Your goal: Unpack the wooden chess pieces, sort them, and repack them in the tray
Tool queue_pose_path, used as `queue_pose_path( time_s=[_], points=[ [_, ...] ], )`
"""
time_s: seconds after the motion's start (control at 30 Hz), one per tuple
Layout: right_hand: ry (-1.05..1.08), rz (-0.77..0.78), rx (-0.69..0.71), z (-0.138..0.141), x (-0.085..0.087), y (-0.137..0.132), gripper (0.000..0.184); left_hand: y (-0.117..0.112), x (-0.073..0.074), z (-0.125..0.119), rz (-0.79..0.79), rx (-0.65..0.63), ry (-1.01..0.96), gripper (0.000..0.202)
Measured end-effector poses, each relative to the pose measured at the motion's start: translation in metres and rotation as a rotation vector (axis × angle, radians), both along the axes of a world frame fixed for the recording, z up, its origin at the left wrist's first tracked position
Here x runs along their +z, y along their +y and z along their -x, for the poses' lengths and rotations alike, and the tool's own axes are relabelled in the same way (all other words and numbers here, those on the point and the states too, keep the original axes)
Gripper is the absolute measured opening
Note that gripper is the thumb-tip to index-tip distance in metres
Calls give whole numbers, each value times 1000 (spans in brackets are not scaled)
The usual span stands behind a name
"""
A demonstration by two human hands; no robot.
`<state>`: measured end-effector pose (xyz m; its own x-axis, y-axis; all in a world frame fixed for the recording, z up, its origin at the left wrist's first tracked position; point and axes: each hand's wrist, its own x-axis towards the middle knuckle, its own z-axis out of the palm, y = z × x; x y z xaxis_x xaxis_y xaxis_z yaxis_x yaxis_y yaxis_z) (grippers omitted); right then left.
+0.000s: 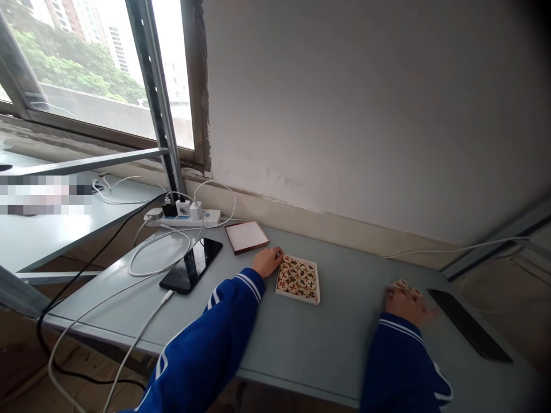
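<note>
A shallow white box (297, 297) holds rows of round Chinese chess pieces (293, 279) with red and black characters. My left hand (267, 261) rests on the desk at the box's upper left side, its fingers closed against the rim. Farther right, my right hand (406, 305) is palm down low over the desk, slightly blurred. A few loose Chinese chess pieces (403, 284) show at its fingertips, and the curled fingers seem to hold them; the palm hides the rest.
A box lid (247, 236) lies behind my left hand. To the left are a black phone (191, 265), white cables (144, 275) and a power strip (210, 217) with chargers. At the right is a dark flat bar (469, 325). A wall (365, 126) borders the desk's (310, 355) back.
</note>
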<state>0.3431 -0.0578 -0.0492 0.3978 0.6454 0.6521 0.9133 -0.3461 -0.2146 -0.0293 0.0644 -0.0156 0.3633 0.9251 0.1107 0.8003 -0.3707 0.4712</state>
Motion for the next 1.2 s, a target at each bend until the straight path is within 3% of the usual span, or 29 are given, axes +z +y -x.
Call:
queue_pose_path(
  time_s=[0.1, 0.23, 0.37, 0.5, 0.7, 1.07, 1.13, 1.2],
  points=[
    [-75, -65, 53, 8, 11, -3, 26, 0, 1, 0, 7, -1, -3, 30],
    [84, 10, 608, 95, 35, 13, 28, 1, 1, 0, 7, -11, -9, 29],
    [225, 292, 1016, 186, 45, 20, 26, 1, 1, 0, 7, 1, -2, 30],
    [260, 343, 1001, 218, 46, 11, 22, 1, 1, 1, 8, -14, 7, 31],
    [304, 330, 1018, 210, 42, 11, 28, 2, 2, -1, 1, -4, 14, 30],
    [741, 230, 993, 205, 41, 17, 24, 4, 0, 0, -18, -23, 25, 33],
    [751, 113, 870, 192, 39, 21, 26, 3, 0, 0, -9, -18, 29, 32],
    [660, 5, 635, 168, 36, 25, 29, 3, -1, -1, -6, -22, 25, 32]
  ],
)
